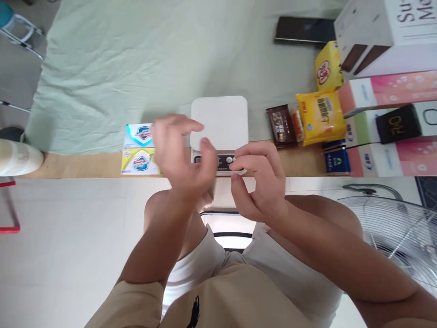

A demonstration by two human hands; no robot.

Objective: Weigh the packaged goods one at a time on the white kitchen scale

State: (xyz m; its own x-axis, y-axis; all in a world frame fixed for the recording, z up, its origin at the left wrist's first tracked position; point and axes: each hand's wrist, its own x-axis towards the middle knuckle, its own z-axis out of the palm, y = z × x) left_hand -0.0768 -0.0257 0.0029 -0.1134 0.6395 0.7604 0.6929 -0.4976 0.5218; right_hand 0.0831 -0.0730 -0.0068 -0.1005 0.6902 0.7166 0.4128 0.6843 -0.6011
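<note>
A white kitchen scale (220, 120) lies at the table's near edge, its platform bare and its dark button panel (223, 161) facing me. My left hand (182, 152), a little blurred, hovers over the scale's left side with thumb and fingers apart and nothing between them. At the panel's right end is my right hand (261, 177), its index finger at the buttons and its fingers loosely curled apart, holding nothing. I cannot tell whether that finger presses a button. Left of the scale sit two soap boxes, a white one (138, 135) and a yellow one (138, 161), partly behind my left hand.
Right of the scale lie a brown snack packet (282, 125), a yellow snack bag (321, 117), a small yellow box (328, 66) and a dark blue box (336, 158). Pink cartons (403, 89), a white box (403, 41) and a phone (303, 30) are farther right. A fan (403, 241) stands below.
</note>
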